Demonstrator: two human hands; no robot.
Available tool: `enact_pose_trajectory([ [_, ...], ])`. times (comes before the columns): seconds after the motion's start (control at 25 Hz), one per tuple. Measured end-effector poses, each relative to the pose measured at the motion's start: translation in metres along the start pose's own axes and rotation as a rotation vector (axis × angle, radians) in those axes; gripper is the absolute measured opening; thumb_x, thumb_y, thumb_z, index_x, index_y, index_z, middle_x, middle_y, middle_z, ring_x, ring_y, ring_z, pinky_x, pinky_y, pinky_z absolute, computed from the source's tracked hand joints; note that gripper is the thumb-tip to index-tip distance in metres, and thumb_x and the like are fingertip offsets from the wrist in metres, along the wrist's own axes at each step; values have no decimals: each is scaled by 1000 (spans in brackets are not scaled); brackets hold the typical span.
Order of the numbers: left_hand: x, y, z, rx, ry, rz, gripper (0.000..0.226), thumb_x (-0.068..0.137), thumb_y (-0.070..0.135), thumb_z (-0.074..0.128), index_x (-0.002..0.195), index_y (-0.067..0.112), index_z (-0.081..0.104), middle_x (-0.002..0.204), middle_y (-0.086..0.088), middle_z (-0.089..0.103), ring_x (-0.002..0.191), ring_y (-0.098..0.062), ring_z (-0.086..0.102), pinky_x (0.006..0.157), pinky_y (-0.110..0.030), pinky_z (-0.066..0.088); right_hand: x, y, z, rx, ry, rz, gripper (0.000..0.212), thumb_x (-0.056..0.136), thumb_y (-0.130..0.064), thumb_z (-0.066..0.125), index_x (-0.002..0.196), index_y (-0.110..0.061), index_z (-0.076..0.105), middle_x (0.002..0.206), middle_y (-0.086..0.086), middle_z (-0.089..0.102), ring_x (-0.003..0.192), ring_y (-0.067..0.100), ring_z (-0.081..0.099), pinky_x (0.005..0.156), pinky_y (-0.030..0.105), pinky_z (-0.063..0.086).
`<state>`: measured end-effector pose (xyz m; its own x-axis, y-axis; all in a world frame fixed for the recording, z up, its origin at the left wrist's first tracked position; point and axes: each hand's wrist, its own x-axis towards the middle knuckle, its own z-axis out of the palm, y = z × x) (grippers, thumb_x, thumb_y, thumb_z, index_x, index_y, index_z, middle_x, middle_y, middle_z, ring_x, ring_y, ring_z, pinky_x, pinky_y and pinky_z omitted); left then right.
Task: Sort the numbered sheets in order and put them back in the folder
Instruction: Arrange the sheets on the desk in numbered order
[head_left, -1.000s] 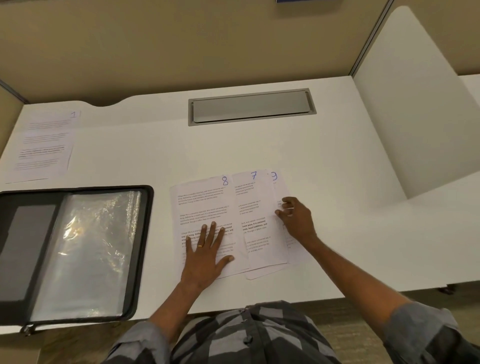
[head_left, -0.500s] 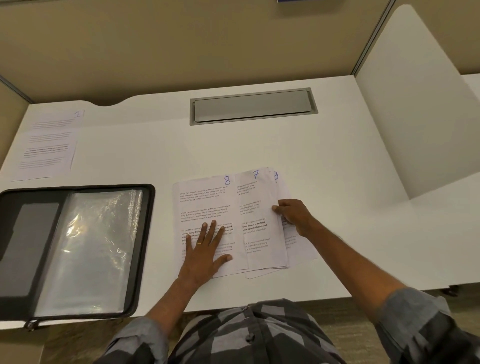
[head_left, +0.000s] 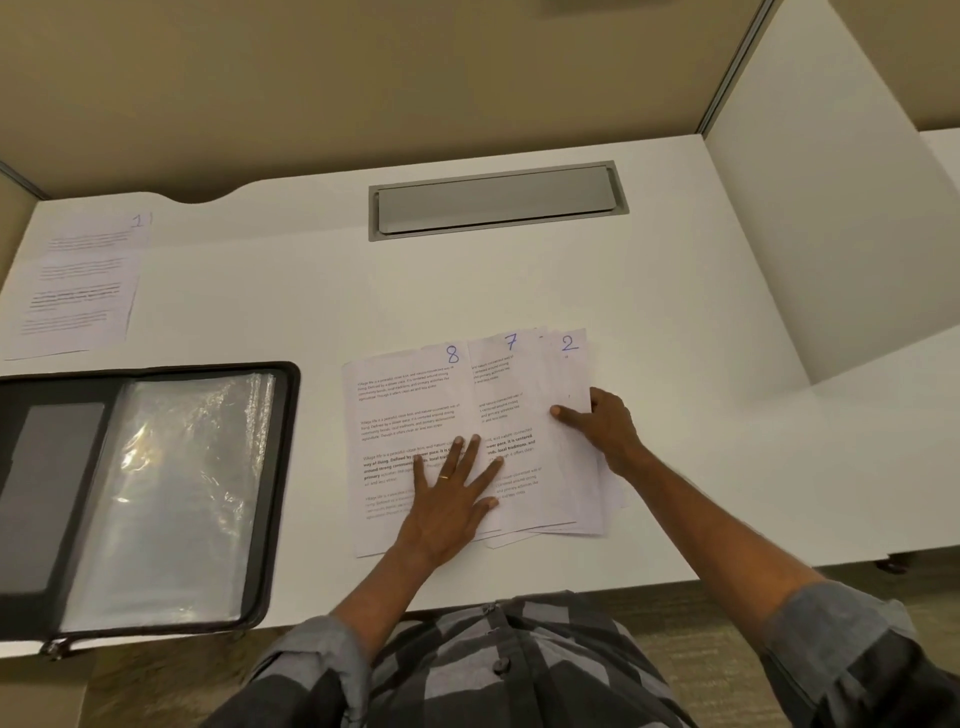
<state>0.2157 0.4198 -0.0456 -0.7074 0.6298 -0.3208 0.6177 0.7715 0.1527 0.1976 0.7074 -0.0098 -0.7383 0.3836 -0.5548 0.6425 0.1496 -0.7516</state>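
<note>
Status: sorting is at an early stage. I read one sheet as set out. The sheet marked 1 (head_left: 78, 280) lies flat and alone at 10 o'clock on the tabletop (head_left: 519, 291), well apart from the rest. The remaining sheets lie in an overlapping fan at 12 o'clock, directly in front of the person. Three numbers show along the top edge: the sheet marked 8 (head_left: 400, 410) at the 9 o'clock end, the sheet marked 7 (head_left: 511, 395) overlapping it, and the sheet marked 2 (head_left: 569, 364) at the 3 o'clock end. Further paper edges show between and beneath these; their numbers are hidden, so I can give no count. The left hand (head_left: 447, 499) lies flat, fingers (head_left: 470, 457) spread wide. It presses across the overlap of 8 and 7 and grips nothing. The right hand (head_left: 605, 431) is at the 3 o'clock edge of the fan. Its thumb (head_left: 563, 413) lies on top of the sheet marked 2, and its other fingers are hidden past the paper edge. I judge this a pinch on that sheet. The folder (head_left: 280, 467) lies open at 9 o'clock, near the fan and not touching it. Its clear sleeves (head_left: 171, 493) face up with no numbered sheet visible in them. Remaining, in my judgement: move 2 to join 1, order all other sheets, and return the stack to the folder.
</note>
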Motion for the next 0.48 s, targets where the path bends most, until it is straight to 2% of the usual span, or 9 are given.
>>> enact_pose_trajectory([
  [0.12, -6, -4, 9, 48, 17, -3, 64, 106, 58, 21, 163, 36, 4, 172, -3, 0, 157, -30, 3, 114, -76, 18, -6, 2, -10, 110, -171, 45, 34, 85, -13, 81, 117, -10, 71, 114, 10, 75, 100, 27, 72, 85, 39, 58],
  [0.2, -11, -10, 9, 60, 29, 6, 65, 106, 59, 24, 163, 34, 6, 172, -3, 2, 158, -31, 6, 113, -78, 17, -6, 7, -14, 90, -152, 49, 32, 87, -4, 75, 118, -11, 69, 115, 14, 74, 98, 28, 71, 87, 41, 56],
  [0.28, -17, -16, 10, 85, 34, 0, 67, 105, 61, 24, 163, 34, 6, 172, -2, 2, 158, -31, 4, 113, -80, 13, -7, 11, -17, 55, -56, 22, 33, 87, -5, 74, 118, -14, 68, 112, 10, 75, 99, 28, 72, 84, 39, 59],
  [0.36, -21, -24, 12, 87, 26, 3, 67, 105, 64, 20, 163, 34, 4, 172, -3, -2, 158, -32, 0, 113, -80, 10, -12, 16, -19, 73, 37, 3, 33, 88, -7, 74, 120, -12, 66, 112, 7, 74, 96, 24, 72, 75, 31, 56],
  [0.4, -24, -27, 13, 79, 29, 11, 67, 105, 64, 18, 163, 35, 3, 172, -3, -5, 158, -32, -3, 113, -79, 10, -14, 19, -18, 84, 53, 1, 34, 88, -10, 75, 121, -12, 66, 112, 6, 74, 96, 22, 72, 75, 30, 56],
  [0.48, -26, -30, 12, 59, 45, 23, 68, 105, 65, 17, 163, 35, 1, 172, -2, -9, 158, -31, -6, 114, -78, 8, -19, 28, -16, 81, 11, 4, 39, 87, -15, 79, 123, -14, 64, 114, 4, 73, 100, 21, 71, 85, 36, 58],
])
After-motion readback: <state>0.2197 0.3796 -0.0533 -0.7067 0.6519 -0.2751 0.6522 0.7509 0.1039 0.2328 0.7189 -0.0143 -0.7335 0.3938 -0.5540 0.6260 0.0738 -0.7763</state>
